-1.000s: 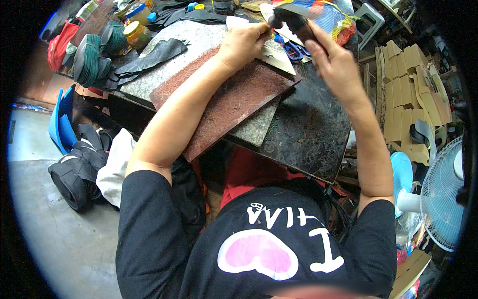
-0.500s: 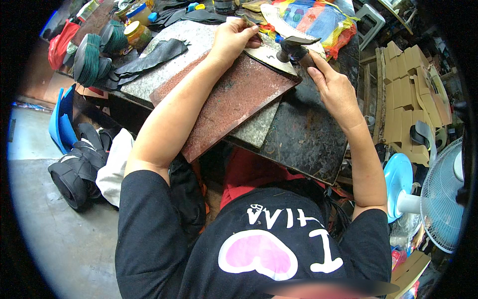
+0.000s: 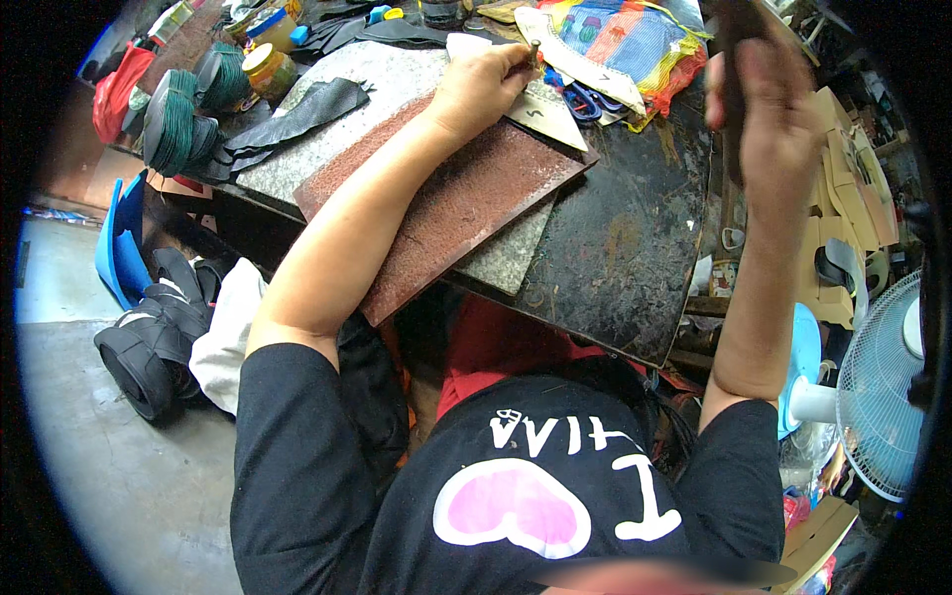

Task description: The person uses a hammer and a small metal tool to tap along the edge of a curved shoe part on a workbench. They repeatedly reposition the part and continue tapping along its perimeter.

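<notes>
My left hand (image 3: 484,87) is closed in a pinch around a slim, dark upright punch (image 3: 535,52), whose top sticks up above the fingers. Below it lies a pale curved pattern piece (image 3: 551,117) with a dark mark, resting on a reddish-brown board (image 3: 446,213). The punch's lower end is hidden by the hand. Raised off to the right of the table, my right hand (image 3: 778,124) grips a hammer (image 3: 734,89) by its dark handle. Motion blurs that hand and the hammer, and I cannot make out its head.
A speckled grey slab (image 3: 511,253) lies under the board on the dark table (image 3: 615,248). Black leather scraps (image 3: 297,119), green cord spools (image 3: 171,124) and jars (image 3: 270,69) crowd the left. A colourful mesh bag (image 3: 625,50) sits behind. A fan (image 3: 883,387) stands at right.
My right hand has swung the hammer up and right, away from the pattern piece. My left hand has shifted slightly right, and the punch now stands upright in its fingers.
</notes>
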The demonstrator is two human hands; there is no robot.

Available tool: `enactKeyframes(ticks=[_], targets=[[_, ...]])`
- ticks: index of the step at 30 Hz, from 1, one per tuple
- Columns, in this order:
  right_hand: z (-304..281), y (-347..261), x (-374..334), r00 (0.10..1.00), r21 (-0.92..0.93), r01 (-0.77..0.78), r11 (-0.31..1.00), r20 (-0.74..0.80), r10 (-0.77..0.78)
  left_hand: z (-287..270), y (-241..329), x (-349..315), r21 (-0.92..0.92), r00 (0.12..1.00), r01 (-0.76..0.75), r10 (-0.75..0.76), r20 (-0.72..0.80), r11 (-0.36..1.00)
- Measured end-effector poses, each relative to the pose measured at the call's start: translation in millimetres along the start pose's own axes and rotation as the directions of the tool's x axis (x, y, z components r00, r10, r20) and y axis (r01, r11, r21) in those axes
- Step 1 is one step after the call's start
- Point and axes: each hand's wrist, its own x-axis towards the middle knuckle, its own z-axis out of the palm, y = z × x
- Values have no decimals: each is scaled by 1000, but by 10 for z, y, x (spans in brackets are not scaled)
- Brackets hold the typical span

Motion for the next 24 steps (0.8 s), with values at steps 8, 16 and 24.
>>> enactKeyframes(ticks=[8,16,24], targets=[[273,374,-285,898,-360,-300,883,205,389,16,-30,4,-11,999,33,-32,29,999],[267,386,-581,885,-512,-147,846,314,344,-74,-226,27,-282,975,149,-94,199,948],[316,554,-658,853,-623,-107,775,343,394,-113,-213,10,-649,834,541,-441,331,535]])
